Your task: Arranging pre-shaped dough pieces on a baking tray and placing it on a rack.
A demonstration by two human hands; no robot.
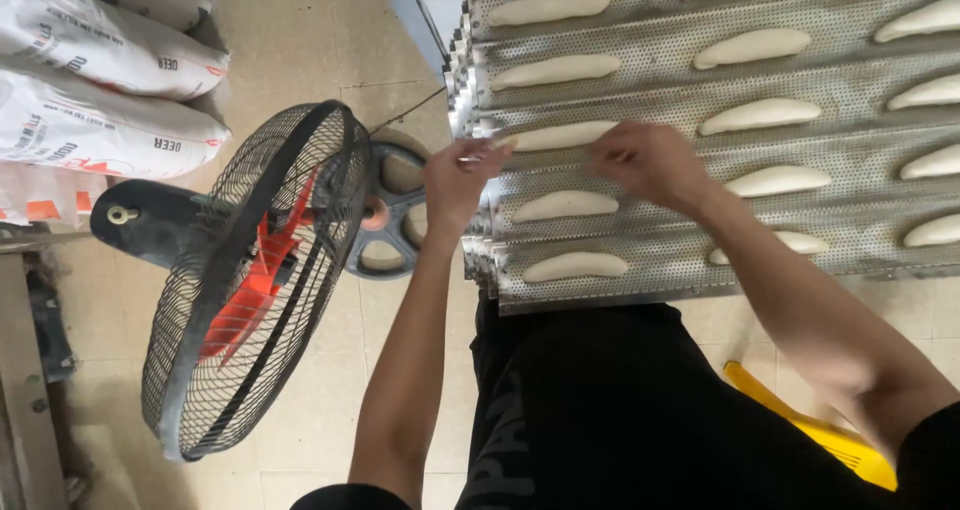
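Observation:
A perforated metal baguette tray (640, 40) lies in front of me, its channels holding several pale, raw dough loaves. Both hands work one dough loaf (560, 135) in the third channel at the tray's left side. My left hand (458, 178) pinches something thin and metallic at the loaf's left tip; I cannot make out what it is. Over the same loaf's right end hovers my right hand (650, 162), fingers curled down and touching the dough. More loaves (565, 205) lie in the channels below.
A black floor fan with red blades (255, 280) stands on the tiled floor at my left, its round base (390, 210) near the tray's corner. White flour sacks (100, 80) are stacked at the upper left. A yellow plastic object (810, 430) lies at lower right.

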